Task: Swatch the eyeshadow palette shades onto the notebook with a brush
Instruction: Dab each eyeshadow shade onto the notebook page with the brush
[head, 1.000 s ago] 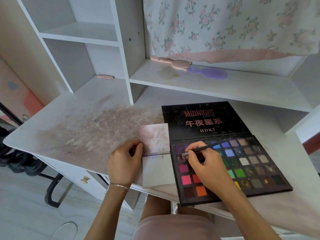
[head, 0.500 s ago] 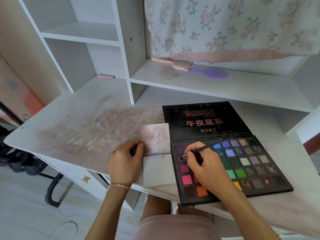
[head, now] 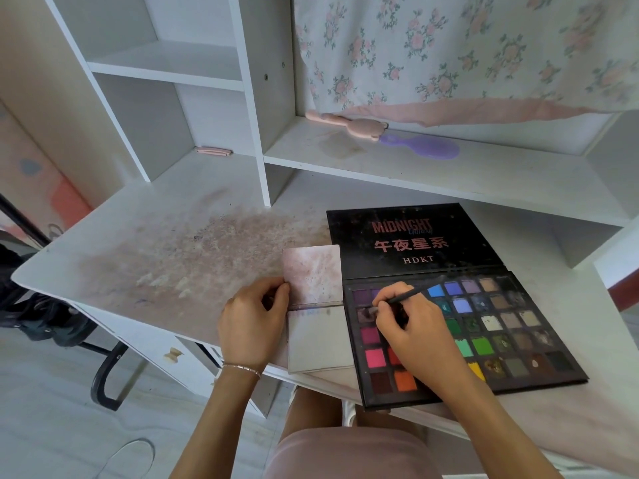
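Right hand (head: 413, 335) over the palette (head: 511, 340), fingers pinched shut round a thin dark brush (head: 403, 296). Tip dipped at a dark pan in the leftmost column, second row down; touching it, probably, though too small to be sure. Handle slanted up and to the right. Palette lay open on the desk (head: 173, 236), black lid flat behind the pans, front edge hanging over the desk's rim. Notebook (head: 316, 305) just left of it, open, touching or nearly so. Left hand (head: 250, 326) curled on the notebook's left edge, thumb and fingertips pressed at the fold. Faint smudges along the top of the lower page.
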A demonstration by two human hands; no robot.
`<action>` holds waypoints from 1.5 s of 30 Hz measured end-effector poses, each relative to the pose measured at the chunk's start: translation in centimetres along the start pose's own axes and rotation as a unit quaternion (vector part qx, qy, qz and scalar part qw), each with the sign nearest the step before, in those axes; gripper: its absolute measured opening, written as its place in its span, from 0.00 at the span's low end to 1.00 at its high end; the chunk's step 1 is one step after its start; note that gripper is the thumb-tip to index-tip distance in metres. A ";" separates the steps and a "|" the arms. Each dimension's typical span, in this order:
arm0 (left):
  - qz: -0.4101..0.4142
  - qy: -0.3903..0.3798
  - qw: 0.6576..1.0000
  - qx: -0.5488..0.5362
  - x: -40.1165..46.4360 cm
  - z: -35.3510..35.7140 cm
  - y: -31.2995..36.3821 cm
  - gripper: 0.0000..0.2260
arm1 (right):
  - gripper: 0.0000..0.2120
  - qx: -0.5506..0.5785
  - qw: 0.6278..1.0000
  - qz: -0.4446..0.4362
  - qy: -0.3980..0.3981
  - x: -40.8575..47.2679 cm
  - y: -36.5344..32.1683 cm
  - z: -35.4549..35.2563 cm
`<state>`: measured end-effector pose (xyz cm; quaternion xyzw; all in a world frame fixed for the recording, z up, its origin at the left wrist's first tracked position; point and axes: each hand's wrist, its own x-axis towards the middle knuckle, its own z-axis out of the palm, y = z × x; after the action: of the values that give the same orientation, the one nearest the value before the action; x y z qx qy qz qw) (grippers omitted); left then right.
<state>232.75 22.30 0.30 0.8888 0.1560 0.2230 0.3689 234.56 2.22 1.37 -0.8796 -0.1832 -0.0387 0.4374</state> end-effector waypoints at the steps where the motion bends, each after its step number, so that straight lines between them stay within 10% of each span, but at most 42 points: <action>1: -0.002 0.000 1.000 -0.001 0.0 0.0 0.0 0.05 | 0.11 0.003 1.000 -0.003 -0.001 0.0 0.0 0.0; 45: -0.039 -0.036 0.998 -0.041 0.4 -0.3 -0.4 0.06 | 0.10 0.108 0.993 0.022 -0.039 0.9 -4.3 5.1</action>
<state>232.94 22.90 0.31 0.8737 0.1678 0.1825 0.4186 233.40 8.85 1.72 -0.8319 -0.1840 0.0252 0.5229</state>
